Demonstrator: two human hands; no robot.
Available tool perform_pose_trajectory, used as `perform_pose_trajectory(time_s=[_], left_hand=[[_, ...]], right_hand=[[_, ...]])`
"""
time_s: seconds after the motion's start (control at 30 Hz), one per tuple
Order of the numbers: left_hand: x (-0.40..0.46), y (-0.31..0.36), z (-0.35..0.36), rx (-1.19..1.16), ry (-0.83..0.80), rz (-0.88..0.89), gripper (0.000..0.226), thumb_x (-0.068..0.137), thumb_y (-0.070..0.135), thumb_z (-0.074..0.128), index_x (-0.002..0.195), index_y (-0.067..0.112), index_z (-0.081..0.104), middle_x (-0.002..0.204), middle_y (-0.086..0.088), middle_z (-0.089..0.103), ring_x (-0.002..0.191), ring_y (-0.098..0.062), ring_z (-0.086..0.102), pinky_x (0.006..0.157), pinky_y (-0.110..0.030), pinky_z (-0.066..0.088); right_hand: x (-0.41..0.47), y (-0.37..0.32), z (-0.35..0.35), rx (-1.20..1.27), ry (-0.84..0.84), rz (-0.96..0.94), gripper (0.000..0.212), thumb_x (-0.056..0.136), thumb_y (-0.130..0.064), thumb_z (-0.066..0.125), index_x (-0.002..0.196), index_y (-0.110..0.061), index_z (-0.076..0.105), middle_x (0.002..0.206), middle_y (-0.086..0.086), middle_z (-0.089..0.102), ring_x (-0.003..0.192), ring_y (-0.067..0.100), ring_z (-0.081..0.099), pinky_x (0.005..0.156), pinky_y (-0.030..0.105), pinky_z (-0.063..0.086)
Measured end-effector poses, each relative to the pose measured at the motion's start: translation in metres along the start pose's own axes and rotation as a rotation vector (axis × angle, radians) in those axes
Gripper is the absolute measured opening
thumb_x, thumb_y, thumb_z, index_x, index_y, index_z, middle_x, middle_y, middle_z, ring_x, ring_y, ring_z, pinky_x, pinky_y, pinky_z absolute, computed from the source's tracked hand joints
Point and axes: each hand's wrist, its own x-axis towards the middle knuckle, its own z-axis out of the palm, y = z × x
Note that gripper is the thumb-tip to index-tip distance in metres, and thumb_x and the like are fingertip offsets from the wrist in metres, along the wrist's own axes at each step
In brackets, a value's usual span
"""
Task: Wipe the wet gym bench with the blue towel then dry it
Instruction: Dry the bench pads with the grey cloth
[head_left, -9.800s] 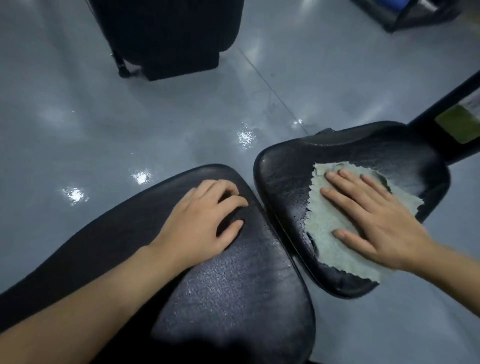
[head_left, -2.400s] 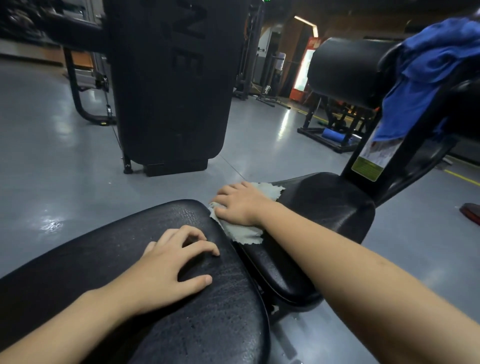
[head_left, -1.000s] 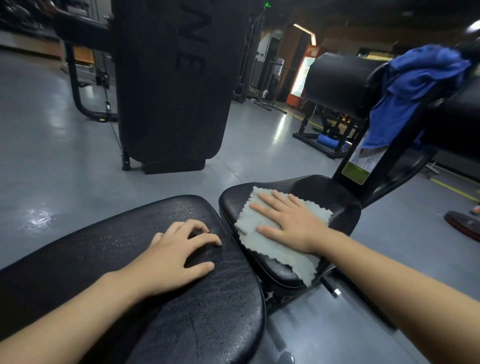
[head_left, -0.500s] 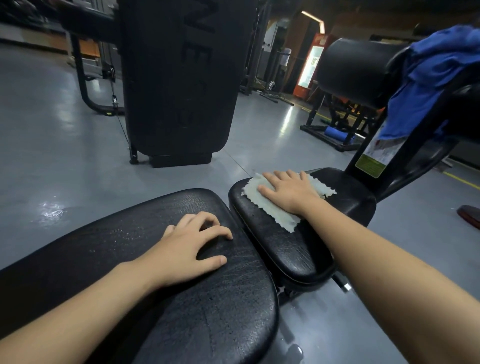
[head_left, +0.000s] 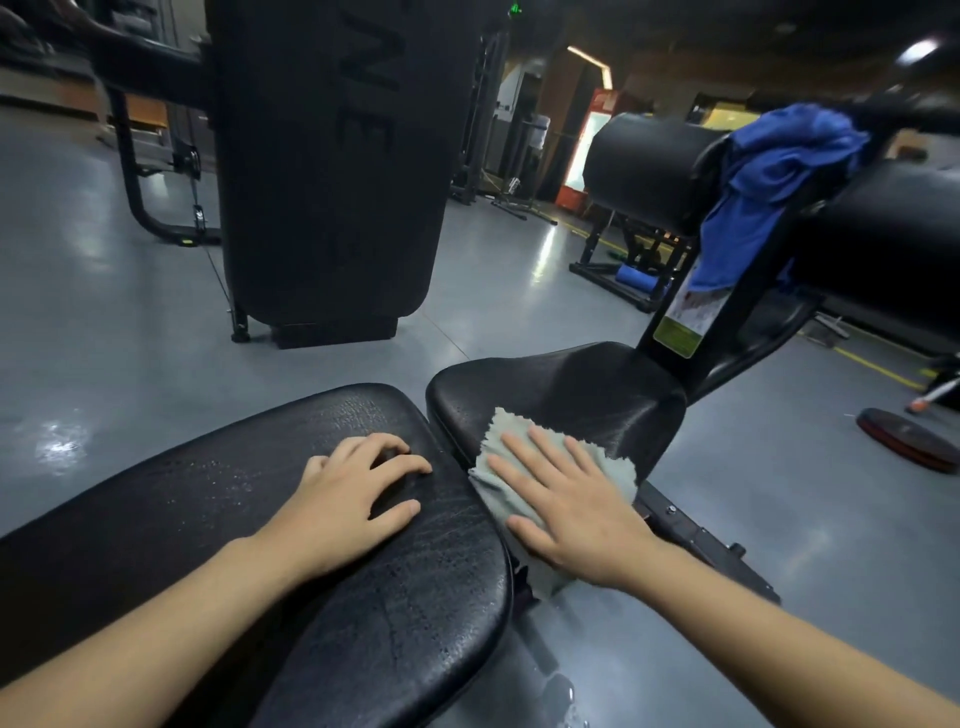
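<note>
- Head view: right hand (head_left: 574, 501) flat, fingers straight, palm pressing a grey-green cloth (head_left: 506, 480) onto the near edge of the seat pad (head_left: 566, 382); grip open, nothing pinched.
- Cloth lies under the palm and fingers, part sticking out ahead of and left of the fingertips, lower part sagging into the gap between the two pads.
- Left hand (head_left: 353, 496) rests on the long back pad (head_left: 249, 525), fingers arched with tips touching the pad, holding nothing; grip open.
- Blue towel (head_left: 769, 176) hangs over the frame beside the roller pad (head_left: 649, 171), upper right, well apart from both hands, untouched.
- Progress, judged: wiping is under way on the seat pad only, and with the grey-green cloth, not the blue towel.
- Droplets visible on the back pad around the left hand, so that surface looks unwiped.
- Seat pad far half looks dull; cannot tell whether wet or dry.
- Left to do: back pad wipe, then the drying pass; blue towel needs fetching.
</note>
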Motion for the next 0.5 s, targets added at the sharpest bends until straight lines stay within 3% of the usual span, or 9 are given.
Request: perform_pose_trajectory(time_s=[0.17,0.27,0.4,0.5], left_hand=[[0.000,0.006,0.000,-0.031,0.039,-0.016,0.054,0.079,0.071,0.028,0.127,0.054,0.046,0.133,0.030,0.033,0.129,-0.001,0.025,0.101,-0.037,0.027],[0.001,0.012,0.001,-0.047,0.060,-0.037,0.055,0.077,0.069,0.030,0.125,0.050,0.050,0.131,0.026,0.036,0.127,-0.003,0.029,0.100,-0.037,0.027],[0.002,0.026,0.006,-0.071,0.125,-0.029,0.030,0.093,0.049,0.053,0.123,0.045,0.054,0.126,0.024,0.041,0.123,-0.007,0.034,0.104,-0.036,0.026],[0.010,0.050,0.009,-0.127,0.164,0.037,0.026,0.095,0.040,0.056,0.121,0.044,0.056,0.121,0.027,0.045,0.116,-0.004,0.039,0.104,-0.034,0.029]], right_hand=[[-0.025,-0.009,0.010,0.061,0.064,0.117,0.070,0.095,-0.061,0.031,0.159,-0.038,0.012,0.169,-0.009,0.004,0.155,0.019,-0.004,0.124,0.049,0.002],[-0.025,-0.019,0.013,0.131,0.129,0.200,0.067,0.094,-0.062,0.033,0.157,-0.043,0.019,0.167,-0.013,0.011,0.155,0.016,0.000,0.124,0.047,0.000],[-0.038,-0.009,0.014,0.323,0.203,0.312,0.064,0.094,-0.069,0.023,0.154,-0.048,0.024,0.166,-0.022,0.007,0.153,0.004,-0.009,0.124,0.038,-0.007],[-0.045,-0.004,0.020,0.491,0.313,0.365,0.059,0.097,-0.064,0.017,0.152,-0.048,0.030,0.164,-0.024,0.012,0.151,-0.001,-0.010,0.124,0.035,-0.009]])
